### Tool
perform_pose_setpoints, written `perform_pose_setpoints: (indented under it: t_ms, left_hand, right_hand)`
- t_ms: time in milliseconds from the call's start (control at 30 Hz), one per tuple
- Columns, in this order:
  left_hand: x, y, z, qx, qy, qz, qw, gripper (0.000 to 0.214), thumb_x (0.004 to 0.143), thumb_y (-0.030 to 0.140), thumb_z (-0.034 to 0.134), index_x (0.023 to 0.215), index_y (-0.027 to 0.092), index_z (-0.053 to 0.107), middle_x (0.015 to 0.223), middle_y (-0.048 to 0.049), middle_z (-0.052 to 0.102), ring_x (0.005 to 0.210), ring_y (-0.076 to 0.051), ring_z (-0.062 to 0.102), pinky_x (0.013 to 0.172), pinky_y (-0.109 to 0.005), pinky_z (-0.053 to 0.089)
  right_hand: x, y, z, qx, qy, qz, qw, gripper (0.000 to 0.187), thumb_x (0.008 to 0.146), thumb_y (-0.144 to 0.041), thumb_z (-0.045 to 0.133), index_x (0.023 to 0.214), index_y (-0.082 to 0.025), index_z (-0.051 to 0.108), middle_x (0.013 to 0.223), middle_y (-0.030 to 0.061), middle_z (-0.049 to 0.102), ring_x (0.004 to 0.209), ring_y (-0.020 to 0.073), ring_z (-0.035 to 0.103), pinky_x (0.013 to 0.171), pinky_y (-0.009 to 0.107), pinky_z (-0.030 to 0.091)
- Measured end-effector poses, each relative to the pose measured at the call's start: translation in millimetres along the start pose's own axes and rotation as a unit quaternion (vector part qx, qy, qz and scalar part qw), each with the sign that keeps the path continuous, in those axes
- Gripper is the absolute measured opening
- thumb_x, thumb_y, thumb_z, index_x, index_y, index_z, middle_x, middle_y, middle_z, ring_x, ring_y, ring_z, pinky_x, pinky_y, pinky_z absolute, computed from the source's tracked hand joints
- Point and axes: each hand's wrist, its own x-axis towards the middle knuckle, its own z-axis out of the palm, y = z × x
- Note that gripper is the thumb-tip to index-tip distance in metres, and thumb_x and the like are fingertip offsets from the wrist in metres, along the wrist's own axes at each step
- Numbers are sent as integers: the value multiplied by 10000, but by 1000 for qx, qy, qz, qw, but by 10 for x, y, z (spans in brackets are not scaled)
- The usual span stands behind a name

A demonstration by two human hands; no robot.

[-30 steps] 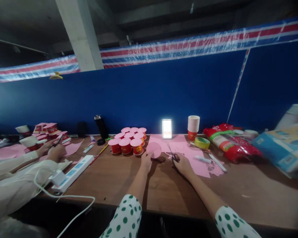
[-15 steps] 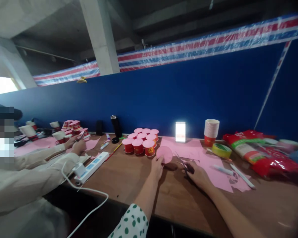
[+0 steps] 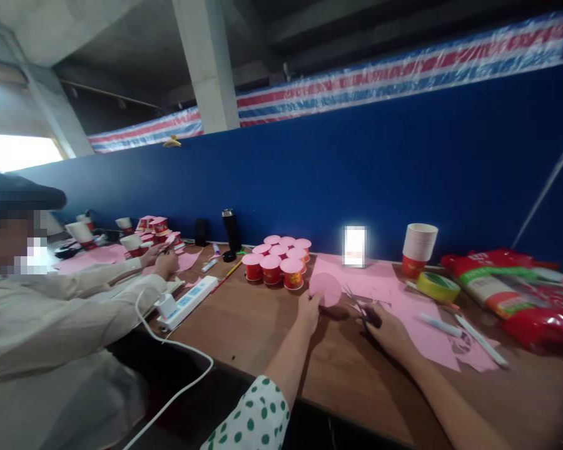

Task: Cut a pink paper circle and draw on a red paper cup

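Observation:
Between the fingers of my left hand (image 3: 311,306) is the edge of a round pink paper disc (image 3: 326,289), held up above the table. My right hand (image 3: 388,330) grips a pair of scissors (image 3: 366,312) by its dark handles. The scissor blades are parted and point toward the disc, a small gap away from it. Just beyond my left hand stands a cluster of red paper cups (image 3: 271,272), upright, each topped with a pink disc. Pink paper sheets (image 3: 408,306) lie behind and to the right of the scissors.
A lit phone (image 3: 354,247) leans at the wall. To its right are stacked paper cups (image 3: 419,247), a yellow tape roll (image 3: 438,287), a marker (image 3: 438,324) and a red bag (image 3: 539,319). Leftward are a power strip (image 3: 192,303), a black flask (image 3: 231,228) and a co-worker's arms (image 3: 98,300).
The whole view has swung a little to the left, so everything sits further right in the picture. My hands still hold the disc and the scissors in nearly the same pose.

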Motion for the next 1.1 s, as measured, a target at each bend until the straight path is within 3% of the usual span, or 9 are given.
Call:
perform_pose_setpoints:
  t_ms: [533, 700, 900, 1000, 1100]
  left_hand:
    - [-36, 48, -3, 37, -29, 11, 999, 310, 582, 339, 774, 766, 107, 681, 644, -18, 640, 552, -102, 531, 536, -218, 411]
    - [-44, 72, 20, 24, -39, 6, 999, 380, 557, 355, 788, 823, 106, 679, 727, -53, 676, 620, -139, 588, 594, -254, 460]
    - [-28, 50, 12, 18, -35, 6, 999, 405, 552, 359, 796, 844, 106, 675, 738, -48, 671, 630, -132, 583, 598, -248, 460]
    - [-6, 27, -1, 16, -32, 7, 999, 409, 554, 365, 795, 850, 108, 677, 754, -49, 675, 655, -137, 592, 620, -251, 465]
    - [25, 5, -11, 13, -30, 8, 999, 419, 543, 356, 801, 861, 111, 680, 808, -65, 691, 715, -153, 614, 681, -269, 478]
  right_hand:
    - [18, 46, 4, 78, 33, 0, 996, 339, 743, -379, 602, 1035, -207, 611, 951, 57, 713, 857, 236, 671, 763, 348, 519]
    - [29, 63, 4, 89, 54, 4, 995, 353, 757, -384, 584, 1054, -195, 602, 975, 82, 712, 887, 243, 674, 788, 364, 524]
    - [19, 8, -9, 96, 118, 24, 988, 342, 738, -445, 603, 971, -199, 561, 784, 57, 713, 716, 229, 674, 656, 329, 522]
    - [1, 3, -43, 85, 194, 47, 976, 336, 745, -503, 582, 884, -211, 489, 660, 24, 649, 576, 197, 607, 542, 292, 463]
    - [-9, 29, -114, 54, 279, 73, 956, 335, 762, -541, 546, 712, -240, 408, 599, 7, 558, 552, 179, 520, 538, 287, 399]
